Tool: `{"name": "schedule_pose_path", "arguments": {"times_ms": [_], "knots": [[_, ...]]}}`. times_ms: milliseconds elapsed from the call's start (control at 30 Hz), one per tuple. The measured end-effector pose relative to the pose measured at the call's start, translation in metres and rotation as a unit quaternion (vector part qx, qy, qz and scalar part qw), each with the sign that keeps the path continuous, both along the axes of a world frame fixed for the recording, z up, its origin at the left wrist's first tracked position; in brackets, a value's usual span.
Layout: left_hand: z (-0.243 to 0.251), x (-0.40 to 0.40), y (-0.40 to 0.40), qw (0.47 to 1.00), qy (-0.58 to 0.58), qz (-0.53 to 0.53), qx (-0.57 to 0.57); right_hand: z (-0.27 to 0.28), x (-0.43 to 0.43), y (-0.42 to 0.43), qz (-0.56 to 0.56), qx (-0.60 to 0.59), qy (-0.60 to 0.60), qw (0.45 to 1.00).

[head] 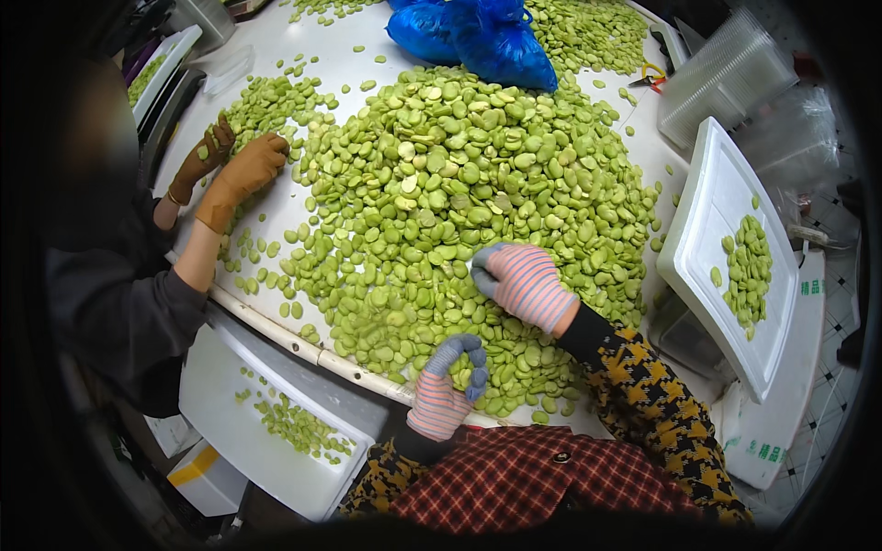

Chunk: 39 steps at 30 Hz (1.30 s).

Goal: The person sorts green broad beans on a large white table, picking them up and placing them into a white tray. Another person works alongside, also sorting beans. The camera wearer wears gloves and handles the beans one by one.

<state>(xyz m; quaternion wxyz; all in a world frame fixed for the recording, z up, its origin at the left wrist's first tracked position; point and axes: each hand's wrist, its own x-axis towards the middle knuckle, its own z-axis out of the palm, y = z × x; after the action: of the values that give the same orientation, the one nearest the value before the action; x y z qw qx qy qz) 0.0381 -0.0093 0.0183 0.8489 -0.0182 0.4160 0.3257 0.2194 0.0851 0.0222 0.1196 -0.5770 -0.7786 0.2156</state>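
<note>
A large mound of shelled green broad beans (441,200) lies in front of me on a white table (331,48). My left hand (444,389), in a striped knit glove with grey coated fingers, is at the mound's near edge. Its fingers curve apart from the thumb, and green beans show in the gap; I see none clearly gripped. Farther right, my right hand (527,282), gloved alike, rests palm down on the beans. Its fingertips bend under and are partly hidden, with a small pale sliver beside them, so what it holds is unclear.
Blue plastic bags (475,41) sit behind the mound. To the right, a white foam lid (703,206) carries beans, near stacked clear containers (723,82) and snips (651,79). At lower left, a white foam box (227,386) holds beans. A co-worker's brown-gloved hands (241,172) touch beans at left.
</note>
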Motion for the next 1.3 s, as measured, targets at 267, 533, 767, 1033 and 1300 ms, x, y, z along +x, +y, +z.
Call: {"name": "schedule_pose_path", "arguments": {"times_ms": [267, 533, 767, 1033, 1300], "knots": [[0.014, 0.015, 0.005, 0.992, -0.020, 0.089, -0.087, 0.052, 0.005, -0.045, 0.124, -0.166, 0.225, 0.952], [0.003, -0.002, 0.001, 0.996, -0.047, 0.051, -0.050, -0.002, 0.013, 0.026, 0.006, 0.107, -0.013, 0.994], [-0.004, -0.005, 0.001, 0.996, -0.051, 0.053, -0.049, 0.000, 0.022, 0.019, 0.008, 0.073, -0.012, 0.997], [-0.001, 0.000, 0.003, 0.997, -0.026, 0.047, -0.053, -0.007, 0.001, 0.018, 0.063, -0.007, -0.220, 0.974], [-0.004, -0.008, -0.004, 0.997, -0.052, 0.050, -0.033, 0.001, 0.010, 0.013, 0.013, 0.012, -0.123, 0.992]]}}
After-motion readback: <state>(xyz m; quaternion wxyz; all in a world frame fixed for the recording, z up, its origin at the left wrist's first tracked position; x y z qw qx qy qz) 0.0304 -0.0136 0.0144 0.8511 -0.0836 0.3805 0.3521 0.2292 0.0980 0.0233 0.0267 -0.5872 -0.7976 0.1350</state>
